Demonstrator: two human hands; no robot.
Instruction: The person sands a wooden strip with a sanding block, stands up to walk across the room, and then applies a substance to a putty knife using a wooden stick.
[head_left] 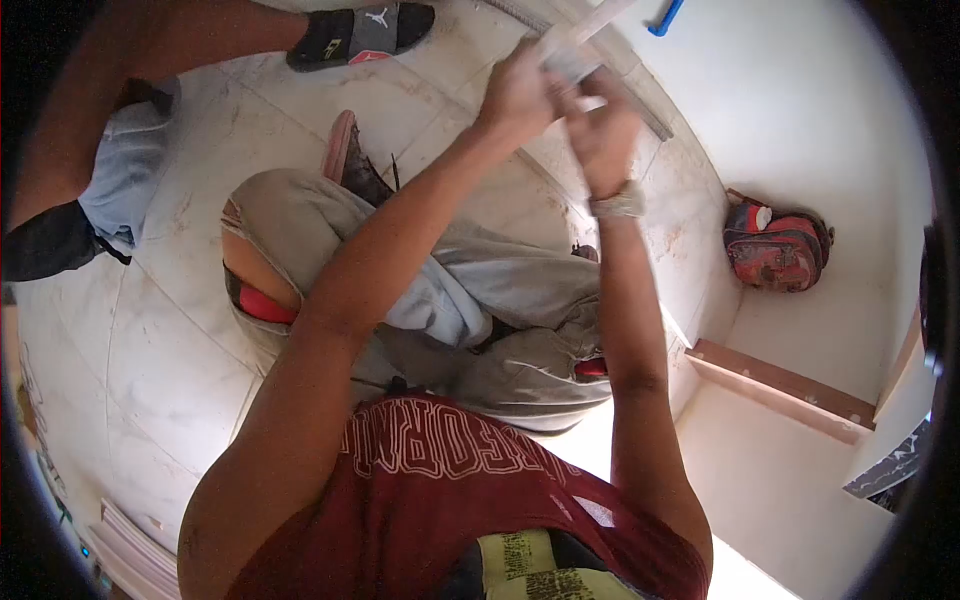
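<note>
While both arms are raised in front of the seated person, the left hand [515, 95] is closed around a long pale flat strip [585, 30], the fist wrapped over it near its lower end. The right hand [603, 128] meets the same end just below, fingers curled against it. Motion blur hides whether they clamp the strip or only touch it. From the hands the strip runs up and away to the right, held in the air above the pale stone floor [180, 330].

It looks thin, light and stiff, probably wood or plastic trim. Held only at the tip, its long free end would likely wobble, and hands spread further apart would steady it. A smooth face may also slip in a loose fist.

A pale wristband [618, 203] sits on the right wrist. Beyond the hands a grey metal rail [650, 110] lies on the floor. A red backpack [778, 248] rests against the white wall, and another person's black sandal [360, 35] shows near the top.
</note>
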